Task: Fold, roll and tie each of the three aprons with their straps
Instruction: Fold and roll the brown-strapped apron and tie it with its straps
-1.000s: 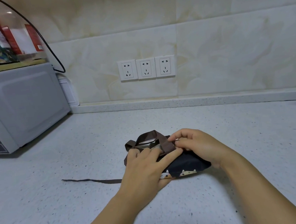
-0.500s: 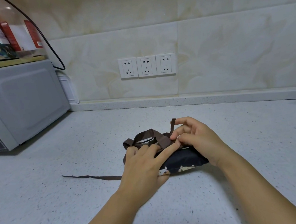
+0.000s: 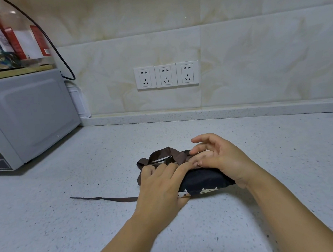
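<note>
Left hand (image 3: 161,185) lies flat, fingers nearly straight, pressing down the end of the apron roll (image 3: 205,180) nearer the microwave (image 3: 28,114); forefinger reaches along the top toward the strap crossing. It pins the roll and closes on nothing.

Right hand (image 3: 219,157) sits over the end far from the microwave. Fingers spread and loosely bent, forefinger lifted. No strap seen between them, but the palm side is hidden. Cannot tell whether it holds anything.

Roll lies on the counter (image 3: 89,224), well to the right of the microwave and nearer the person. Dark cloth, small printed figures along the near edge. Brown strap loop (image 3: 164,153) stands slack over the top. One loose strap tail (image 3: 107,199) trails off flat toward the microwave side.

Handling, as a judgement: light, soft, springy cloth. The roll will likely loosen if the pressing hand lifts. Straps are thin, limp and a bit slick, so pinch them close to the crossing, not at the tips. Tail needs fetching for the knot.
</note>
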### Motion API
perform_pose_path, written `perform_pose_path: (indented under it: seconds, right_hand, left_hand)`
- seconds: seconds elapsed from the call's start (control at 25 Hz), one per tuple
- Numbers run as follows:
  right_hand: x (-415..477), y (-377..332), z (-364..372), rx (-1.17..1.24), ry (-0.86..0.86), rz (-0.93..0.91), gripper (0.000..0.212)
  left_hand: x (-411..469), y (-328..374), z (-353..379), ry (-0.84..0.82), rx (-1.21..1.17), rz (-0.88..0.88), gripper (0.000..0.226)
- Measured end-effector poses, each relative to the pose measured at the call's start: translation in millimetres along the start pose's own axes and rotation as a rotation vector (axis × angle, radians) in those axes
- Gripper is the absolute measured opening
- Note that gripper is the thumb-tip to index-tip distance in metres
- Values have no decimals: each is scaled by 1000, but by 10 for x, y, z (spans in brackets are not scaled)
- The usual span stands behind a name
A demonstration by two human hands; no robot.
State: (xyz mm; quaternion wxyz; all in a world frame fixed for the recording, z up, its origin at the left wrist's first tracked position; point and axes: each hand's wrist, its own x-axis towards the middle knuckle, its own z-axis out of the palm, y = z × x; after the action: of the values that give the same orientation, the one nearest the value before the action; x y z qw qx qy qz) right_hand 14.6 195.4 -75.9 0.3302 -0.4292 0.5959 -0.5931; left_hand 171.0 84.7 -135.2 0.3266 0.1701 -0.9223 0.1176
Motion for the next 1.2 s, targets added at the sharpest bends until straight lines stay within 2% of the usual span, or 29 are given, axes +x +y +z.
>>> perform_pose_path:
  seconds: [0.24, 0.44, 0.64, 0.8, 0.92, 1.2]
  right_hand:
    - [0, -28, 20, 9, -20, -71, 45]
    - [-33, -78, 101, -147, -92, -70, 51]
    - [-23, -94, 166, -285, -132, 19, 42]
    - [-8, -60, 175, -537, -34, 24, 43]
    - [-7, -65, 147, -614, 87, 28, 44]
    - [-27, -82, 155, -678, 17, 104, 37]
  left_hand:
    - [-2, -4, 25, 23, 8, 28, 69]
    - [-1, -1, 10, 5, -17, 30, 54]
    - [-11, 1, 25, 9, -39, 22, 46]
    - [-13, 3, 39, 39, -25, 20, 49]
    - [-12, 4, 54, 64, -32, -12, 48]
    - [-7, -10, 114, 112, 1, -36, 53]
